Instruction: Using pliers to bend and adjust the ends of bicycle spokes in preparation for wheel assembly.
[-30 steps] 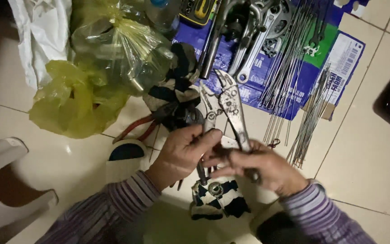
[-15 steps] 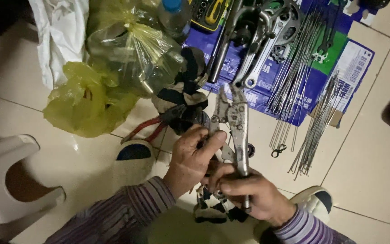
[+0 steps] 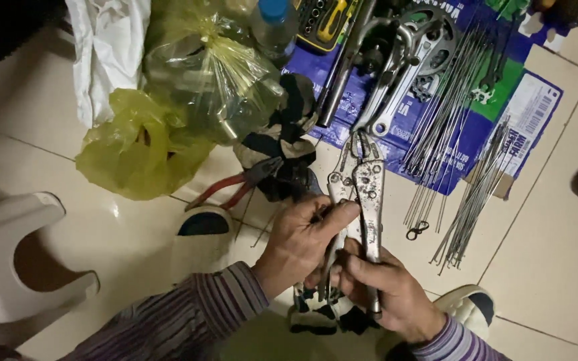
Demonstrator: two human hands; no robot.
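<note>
Both of my hands hold a pair of metal locking pliers [image 3: 368, 190] upright over the tiled floor. My right hand [image 3: 389, 294] is wrapped around the lower handle. My left hand [image 3: 302, 239] grips the other handle higher up, thumb along the metal. The jaws point away from me, toward the flattened blue and green cardboard box [image 3: 533, 110]. Under my hands lies a black and white cloth [image 3: 322, 317], partly hidden.
Several thin metal spokes [image 3: 466, 200] lie on the box and floor at right, with wrenches [image 3: 386, 100] and a chainring [image 3: 429, 40] behind. Red-handled pliers [image 3: 229, 190], yellow plastic bags [image 3: 142, 150], a bottle [image 3: 272, 27] and a white stool [image 3: 8, 261] sit left.
The locking pliers have swung from a slant to nearly upright. My right hand slid down to the lower handle, and my left hand moved up onto the other handle.
</note>
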